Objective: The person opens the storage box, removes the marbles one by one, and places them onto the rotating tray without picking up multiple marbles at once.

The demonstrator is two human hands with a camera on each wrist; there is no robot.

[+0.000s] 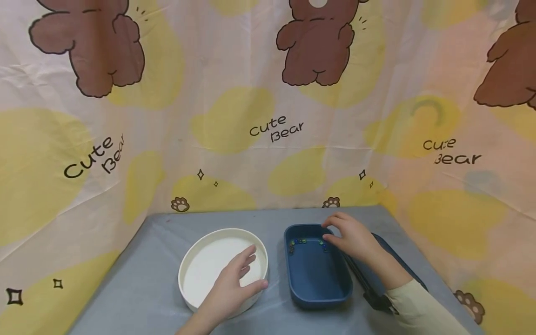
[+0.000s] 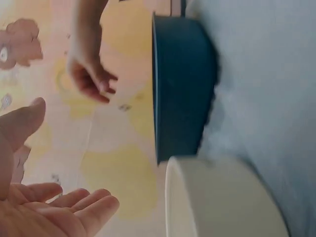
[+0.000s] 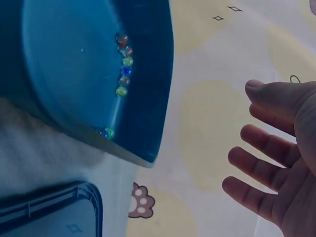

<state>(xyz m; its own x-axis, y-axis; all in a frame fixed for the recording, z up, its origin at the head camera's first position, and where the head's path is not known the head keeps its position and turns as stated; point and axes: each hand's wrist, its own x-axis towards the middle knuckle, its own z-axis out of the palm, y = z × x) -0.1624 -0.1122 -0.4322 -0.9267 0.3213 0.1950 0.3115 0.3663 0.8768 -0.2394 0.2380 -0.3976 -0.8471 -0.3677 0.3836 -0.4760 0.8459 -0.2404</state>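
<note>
In the head view my left hand [image 1: 232, 284] hovers over the near right side of a round white tray [image 1: 182, 272], fingers spread and holding nothing. The right hand [image 1: 349, 235] is above the far right corner of a blue rectangular box [image 1: 318, 298], thumb and fingers apart with nothing between them. Several glass marbles [image 1: 299, 241] lie inside the box along its far end, in a row at the left and a small group at the right corner. The right wrist view shows these marbles [image 3: 127, 70] in clear, green, blue and reddish colours, and the right hand [image 3: 274, 153] with loosely extended fingers.
Right of the box lies a blue lid [image 1: 378, 242] with a dark clip frame, partly under the right forearm. A grey cloth [image 1: 142, 279] covers the table. Curtains printed with bears [image 1: 316, 51] hang behind and on both sides.
</note>
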